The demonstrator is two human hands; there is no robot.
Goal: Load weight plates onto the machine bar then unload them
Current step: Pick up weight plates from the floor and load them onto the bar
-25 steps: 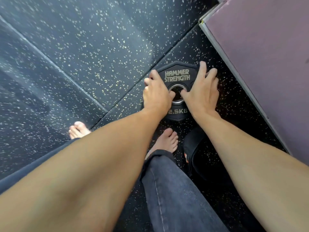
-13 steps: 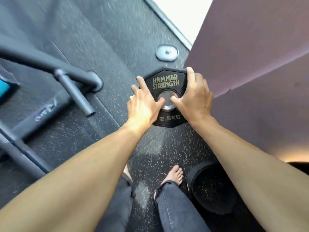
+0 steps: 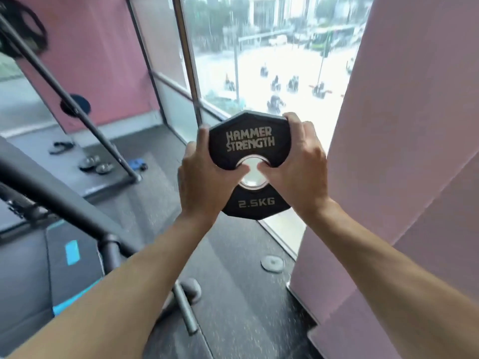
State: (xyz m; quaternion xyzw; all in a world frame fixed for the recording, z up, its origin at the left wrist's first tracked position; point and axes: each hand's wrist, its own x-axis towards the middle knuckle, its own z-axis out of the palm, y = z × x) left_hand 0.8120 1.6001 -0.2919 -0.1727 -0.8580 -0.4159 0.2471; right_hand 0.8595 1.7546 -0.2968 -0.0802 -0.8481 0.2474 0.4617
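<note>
A small black weight plate [image 3: 248, 141], marked HAMMER STRENGTH and 2.5KG, is held up in front of me at chest height. My left hand [image 3: 204, 177] grips its left edge with the thumb in the steel centre hole. My right hand [image 3: 295, 167] grips its right edge, thumb also at the hole. The plate faces me, upright. A short dark machine peg [image 3: 184, 309] sticks out low on the left frame, below my left forearm, apart from the plate.
The dark machine frame [image 3: 64, 200] runs diagonally along the left. A pink pillar [image 3: 404, 151] stands close on the right. A large window [image 3: 272, 60] lies straight ahead. Small items [image 3: 96, 164] lie on the floor at the far left.
Both hands have lifted the plate from the floor up to chest height. The view has swung up from the floor to the window and machine frame.
</note>
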